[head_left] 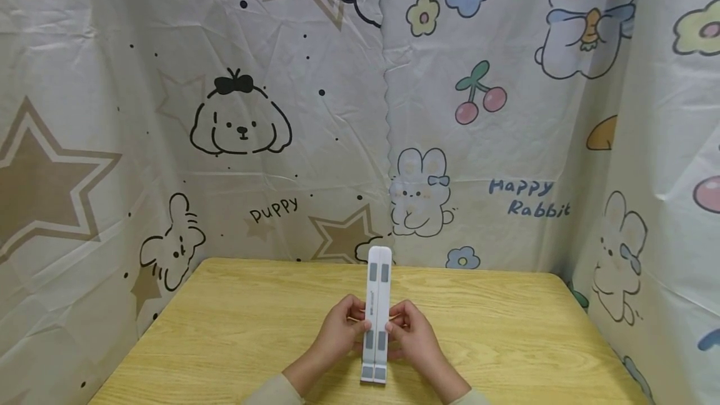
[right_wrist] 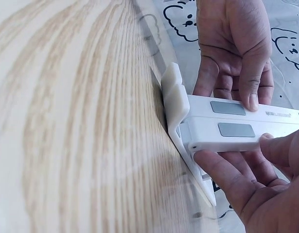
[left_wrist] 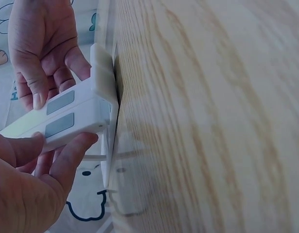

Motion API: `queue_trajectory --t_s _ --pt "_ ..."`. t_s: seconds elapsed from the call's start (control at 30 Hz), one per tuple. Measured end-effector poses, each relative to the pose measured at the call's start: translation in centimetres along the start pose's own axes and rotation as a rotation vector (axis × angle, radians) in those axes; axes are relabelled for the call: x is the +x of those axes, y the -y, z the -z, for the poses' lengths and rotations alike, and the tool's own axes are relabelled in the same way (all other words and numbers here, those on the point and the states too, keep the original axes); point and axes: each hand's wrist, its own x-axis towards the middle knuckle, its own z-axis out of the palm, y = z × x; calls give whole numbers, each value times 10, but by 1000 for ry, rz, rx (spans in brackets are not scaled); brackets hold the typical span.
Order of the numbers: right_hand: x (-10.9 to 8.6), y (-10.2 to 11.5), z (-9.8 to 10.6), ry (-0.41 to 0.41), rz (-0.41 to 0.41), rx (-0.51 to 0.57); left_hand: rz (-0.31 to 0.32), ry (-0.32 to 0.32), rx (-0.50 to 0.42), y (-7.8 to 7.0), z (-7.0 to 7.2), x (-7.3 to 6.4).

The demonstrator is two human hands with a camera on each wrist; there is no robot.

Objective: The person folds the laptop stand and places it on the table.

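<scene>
A white folding laptop stand (head_left: pixel 378 305) with grey pads is held upright over the table, its two long arms side by side. My left hand (head_left: pixel 340 329) grips its left side, thumb on the front face and fingers behind. The right hand (head_left: pixel 415 335) grips the opposite side in the same way. Both wrist views show the hooked lower end of the stand (left_wrist: pixel 101 80) at the wooden surface. A thin white strut extends behind the padded arms (right_wrist: pixel 205 128). Parts of the fingers are hidden behind the stand.
The yellow wood-grain table (head_left: pixel 253 311) spreads out on both sides of the hands. A cloth curtain (head_left: pixel 337 161) printed with cartoon animals, stars and flowers hangs behind it and along both sides.
</scene>
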Motion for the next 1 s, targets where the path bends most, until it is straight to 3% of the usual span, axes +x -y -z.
queue_trajectory --t_s 0.23,0.57,1.0 --pt "-2 2 -1 -6 15 -31 -20 -8 11 -2 0 -2" --pt "-4 6 2 38 -4 17 39 1 -35 -4 0 -5" --pt "7 12 20 118 26 -179 62 9 -28 -5 1 -8"
